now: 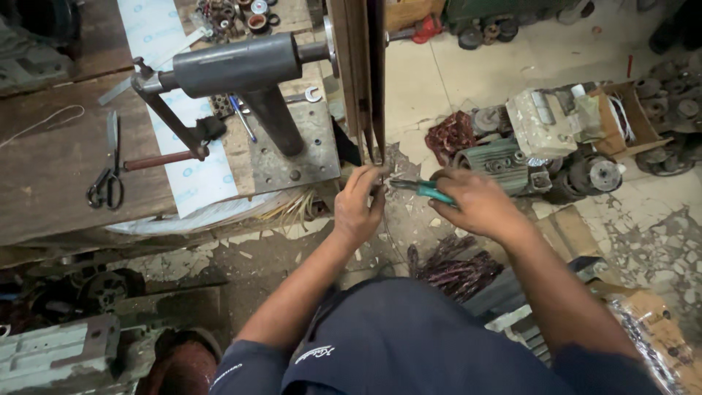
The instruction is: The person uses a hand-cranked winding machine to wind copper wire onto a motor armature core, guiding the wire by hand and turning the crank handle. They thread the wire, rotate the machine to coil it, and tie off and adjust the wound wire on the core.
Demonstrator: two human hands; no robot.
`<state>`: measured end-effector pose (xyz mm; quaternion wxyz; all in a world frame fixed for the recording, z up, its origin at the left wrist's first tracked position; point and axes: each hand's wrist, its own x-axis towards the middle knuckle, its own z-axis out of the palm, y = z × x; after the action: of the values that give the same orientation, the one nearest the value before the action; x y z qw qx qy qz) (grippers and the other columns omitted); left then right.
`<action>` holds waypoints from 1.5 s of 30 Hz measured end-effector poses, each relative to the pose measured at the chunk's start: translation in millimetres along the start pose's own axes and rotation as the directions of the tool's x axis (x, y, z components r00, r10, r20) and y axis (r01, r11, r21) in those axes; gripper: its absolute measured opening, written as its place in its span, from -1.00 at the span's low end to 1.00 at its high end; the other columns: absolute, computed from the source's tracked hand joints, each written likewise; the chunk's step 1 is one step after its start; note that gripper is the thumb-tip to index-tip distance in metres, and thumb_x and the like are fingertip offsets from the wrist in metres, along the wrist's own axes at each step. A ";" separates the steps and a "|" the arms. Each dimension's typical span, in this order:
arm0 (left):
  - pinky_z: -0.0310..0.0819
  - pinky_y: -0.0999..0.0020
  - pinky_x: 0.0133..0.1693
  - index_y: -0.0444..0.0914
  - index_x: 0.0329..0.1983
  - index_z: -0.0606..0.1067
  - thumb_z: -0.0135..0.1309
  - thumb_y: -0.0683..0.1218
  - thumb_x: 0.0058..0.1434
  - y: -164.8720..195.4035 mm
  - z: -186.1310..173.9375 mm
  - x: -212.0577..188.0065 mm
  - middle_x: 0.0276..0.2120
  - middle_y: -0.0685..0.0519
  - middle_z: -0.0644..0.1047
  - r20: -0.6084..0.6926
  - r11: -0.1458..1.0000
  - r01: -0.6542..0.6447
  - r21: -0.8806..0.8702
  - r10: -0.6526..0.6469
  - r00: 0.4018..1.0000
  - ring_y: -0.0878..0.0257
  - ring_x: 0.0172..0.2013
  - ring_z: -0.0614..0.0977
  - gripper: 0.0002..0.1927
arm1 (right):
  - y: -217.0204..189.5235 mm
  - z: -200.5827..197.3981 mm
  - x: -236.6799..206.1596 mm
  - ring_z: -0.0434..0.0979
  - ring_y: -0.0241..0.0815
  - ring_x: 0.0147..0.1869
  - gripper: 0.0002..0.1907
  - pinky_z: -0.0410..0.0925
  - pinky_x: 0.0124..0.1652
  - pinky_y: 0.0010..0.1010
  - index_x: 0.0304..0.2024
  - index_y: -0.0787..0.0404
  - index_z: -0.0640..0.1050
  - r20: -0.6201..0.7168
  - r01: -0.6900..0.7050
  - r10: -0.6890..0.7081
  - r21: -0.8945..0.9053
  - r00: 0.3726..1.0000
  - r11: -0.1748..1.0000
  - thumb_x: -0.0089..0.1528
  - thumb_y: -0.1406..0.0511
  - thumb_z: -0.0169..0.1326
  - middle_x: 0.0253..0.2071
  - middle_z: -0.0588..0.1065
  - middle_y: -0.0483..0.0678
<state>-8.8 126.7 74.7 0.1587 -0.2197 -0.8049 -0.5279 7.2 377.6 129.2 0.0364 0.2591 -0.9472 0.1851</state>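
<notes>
From the head camera, at the centre of the frame, the left hand (358, 208) pinches a thin wire (379, 172) with fingertips drawn together, just below the lower end of a tall wooden frame (363, 80) that runs up to the top edge. The right hand (479, 205), right of centre, is wrapped closed around green-handled pliers (420, 189), whose tip points left toward the pinched wire. Whether the plier tip actually touches the wire is too small to tell.

To work this well, I judge the wire should be held taut and steady close to the plier tip, with the tool kept square to it.

At the left sits a wooden workbench (51, 168) carrying a grey hand-cranked winding machine (241, 69), scissors (108, 175) and a spanner (303, 96). In the upper right, an open cardboard box (638, 117) holds what looks like round metal parts, beside old electric motors (512, 157) on the tiled floor. At the top centre lies a small heap of rings and bearings (245, 14), not in any container I can make out.
</notes>
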 end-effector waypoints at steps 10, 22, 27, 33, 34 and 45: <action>0.60 0.22 -0.16 -0.24 0.12 0.47 0.16 -0.30 0.18 4.9 -1.6 4.7 0.01 -0.12 0.51 -0.014 1.000 -0.004 -0.018 0.004 1.000 -0.02 -0.18 0.68 -0.58 | 23.7 19.1 14.8 0.55 0.13 0.02 -0.73 0.43 -0.10 -0.12 -0.15 0.21 0.60 0.019 0.031 -0.032 0.028 0.999 0.999 0.12 0.24 0.21 0.06 0.52 0.09; 0.58 0.18 -0.07 -0.23 0.13 0.47 0.15 -0.32 0.12 9.5 -2.1 5.7 0.01 -0.13 0.51 -0.031 0.999 -0.042 -0.024 0.042 0.999 -0.11 -0.04 0.63 -0.53 | 86.0 147.7 -27.5 0.54 0.04 0.12 -0.55 0.43 0.01 -0.19 0.06 0.35 0.61 0.267 -0.260 0.147 0.964 0.953 -0.065 0.12 0.33 0.20 0.04 0.58 0.15; 0.59 0.19 -0.09 -0.21 0.16 0.46 0.13 -0.31 0.13 7.6 -1.9 3.4 0.05 -0.12 0.51 -0.016 1.000 0.006 -0.026 -0.007 1.000 -0.08 -0.07 0.65 -0.51 | 70.5 72.4 -6.2 0.55 0.11 -0.05 -0.68 0.43 -0.12 -0.15 -0.13 0.34 0.63 0.215 -0.200 0.050 0.765 0.975 0.613 0.15 0.25 0.22 -0.07 0.56 0.11; 0.59 0.18 -0.10 -0.21 0.16 0.46 0.15 -0.30 0.15 8.3 -4.0 1.7 0.08 -0.14 0.49 -0.015 1.000 0.012 -0.015 -0.012 1.000 -0.11 -0.08 0.65 -0.52 | 22.8 7.3 21.1 0.54 0.21 0.04 -0.73 0.41 -0.08 -0.03 -0.29 0.26 0.59 0.094 0.047 -0.055 0.087 0.994 0.995 0.07 0.20 0.19 0.05 0.52 0.13; 0.60 0.18 -0.10 -0.22 0.16 0.46 0.14 -0.30 0.14 8.7 -4.5 2.0 0.08 -0.14 0.49 -0.009 1.000 0.012 -0.021 -0.012 1.000 -0.11 -0.08 0.65 -0.52 | 17.3 1.8 25.2 0.54 0.20 0.04 -0.74 0.41 -0.08 -0.03 -0.31 0.25 0.59 0.104 0.059 -0.064 0.042 0.993 0.997 0.06 0.19 0.20 0.07 0.52 0.12; 0.60 0.20 -0.14 -0.23 0.15 0.46 0.13 -0.32 0.18 8.2 -5.0 1.2 0.06 -0.12 0.51 -0.024 1.000 -0.010 -0.013 0.009 1.000 -0.03 -0.14 0.69 -0.55 | 0.9 -8.9 49.2 0.58 0.08 -0.11 -0.79 0.43 -0.24 -0.07 -0.37 0.20 0.57 0.204 0.137 -0.113 -0.105 0.972 0.985 0.03 0.21 0.16 -0.24 0.52 0.03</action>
<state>-5.5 125.1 83.7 0.1693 -0.2183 -0.7984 -0.5350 -36.0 358.1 145.3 -0.0308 0.3329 -0.9372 0.0991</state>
